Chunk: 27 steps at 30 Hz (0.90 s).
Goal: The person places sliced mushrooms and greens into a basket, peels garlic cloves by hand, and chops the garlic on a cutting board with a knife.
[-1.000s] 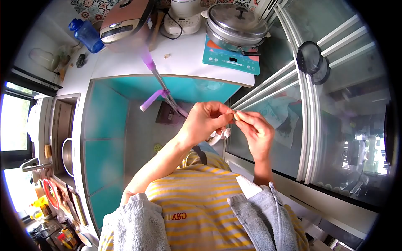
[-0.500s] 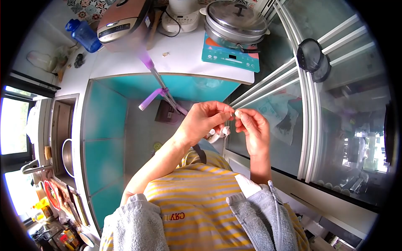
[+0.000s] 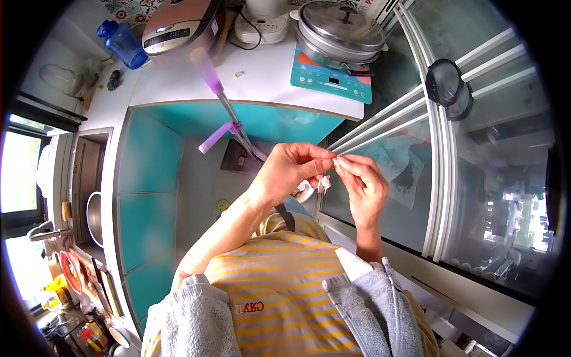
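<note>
My left hand point(image 3: 291, 172) and my right hand point(image 3: 363, 184) meet at the fingertips in front of my chest, above the striped shirt. Both are closed in a pinch. A tiny pale piece shows between the fingertips, too small to name. Just below my left fingers are whitish crumpled scraps point(image 3: 324, 182), and under them a light round rim shows in part, mostly hidden by my left hand.
On the white counter point(image 3: 273, 77) stand a pink cooker point(image 3: 178, 30), a white appliance point(image 3: 262, 27) and a lidded pot point(image 3: 339, 33) on a teal hot plate point(image 3: 330, 80). Purple-tipped metal legs point(image 3: 229, 113) rise ahead. Glass doors point(image 3: 386, 172) are at right, a sink point(image 3: 89, 178) at left.
My fingertips parted slightly half a second ago and now touch again around the tiny piece. The view has shifted a little.
</note>
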Motion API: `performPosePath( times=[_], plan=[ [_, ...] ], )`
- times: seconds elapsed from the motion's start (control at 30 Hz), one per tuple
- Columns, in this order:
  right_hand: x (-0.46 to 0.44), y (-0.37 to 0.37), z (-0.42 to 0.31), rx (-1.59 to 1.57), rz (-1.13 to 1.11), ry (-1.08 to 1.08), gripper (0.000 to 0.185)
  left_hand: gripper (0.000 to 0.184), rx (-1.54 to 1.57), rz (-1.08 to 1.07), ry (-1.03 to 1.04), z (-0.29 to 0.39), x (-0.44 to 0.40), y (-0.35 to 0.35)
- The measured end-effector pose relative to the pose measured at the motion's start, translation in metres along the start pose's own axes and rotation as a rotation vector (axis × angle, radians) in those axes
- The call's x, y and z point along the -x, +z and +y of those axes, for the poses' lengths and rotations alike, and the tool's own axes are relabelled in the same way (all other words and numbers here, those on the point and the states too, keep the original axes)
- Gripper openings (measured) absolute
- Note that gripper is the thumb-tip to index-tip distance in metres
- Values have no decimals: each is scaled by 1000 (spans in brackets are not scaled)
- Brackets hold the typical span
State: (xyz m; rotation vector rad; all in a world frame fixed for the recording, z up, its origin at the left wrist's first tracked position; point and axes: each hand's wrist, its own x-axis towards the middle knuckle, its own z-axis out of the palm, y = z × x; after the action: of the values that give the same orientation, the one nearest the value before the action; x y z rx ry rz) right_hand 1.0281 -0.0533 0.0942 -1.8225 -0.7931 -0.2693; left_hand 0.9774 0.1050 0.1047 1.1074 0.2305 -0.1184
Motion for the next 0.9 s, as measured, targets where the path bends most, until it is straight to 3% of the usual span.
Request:
performPosePath(
  times=[0.3,0.5,0.6,0.9],
  plan=[
    [3,5,-8,124,86,-118,19,11,-24,31,70,-2,0,3],
    [7,-2,2,-793,44,641,13,9,121,17,60,-5,1,9],
    [6,-4,4,-867,42,693,14,10,216,-15,42,-8,-1,7],
    [4,2,1,-461,129,275,17,17,-15,28,8,-2,-1,7]
  ],
)
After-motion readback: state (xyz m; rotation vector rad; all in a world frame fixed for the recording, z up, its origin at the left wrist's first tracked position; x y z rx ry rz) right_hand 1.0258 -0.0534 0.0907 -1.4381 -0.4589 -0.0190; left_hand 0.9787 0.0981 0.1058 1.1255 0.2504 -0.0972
